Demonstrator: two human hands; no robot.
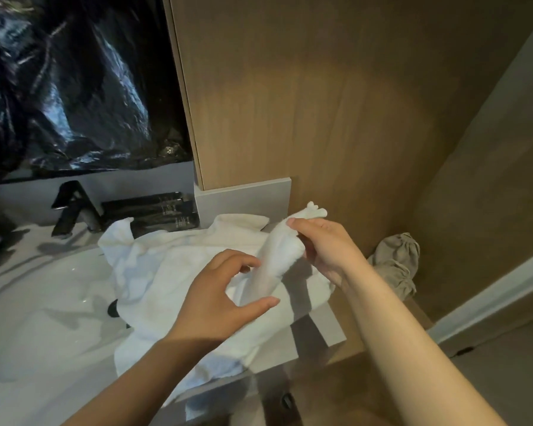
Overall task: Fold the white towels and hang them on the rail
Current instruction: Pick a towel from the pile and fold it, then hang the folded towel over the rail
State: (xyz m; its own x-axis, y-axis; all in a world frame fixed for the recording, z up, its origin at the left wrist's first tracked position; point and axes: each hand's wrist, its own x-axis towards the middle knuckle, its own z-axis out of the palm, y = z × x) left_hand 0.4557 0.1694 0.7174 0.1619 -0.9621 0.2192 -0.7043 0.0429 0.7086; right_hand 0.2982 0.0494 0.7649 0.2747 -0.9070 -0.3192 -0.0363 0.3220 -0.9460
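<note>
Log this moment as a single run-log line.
stage: unfolded | right hand: grips bunched white towel corner, lifted | left hand: cupped beside it, not gripping | remainder: heaped on basin counter | rail: unseen

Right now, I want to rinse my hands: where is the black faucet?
Head view, left side: the black faucet stands at the back of the white basin, just left of the dark bottles and below the black plastic sheet.
</note>
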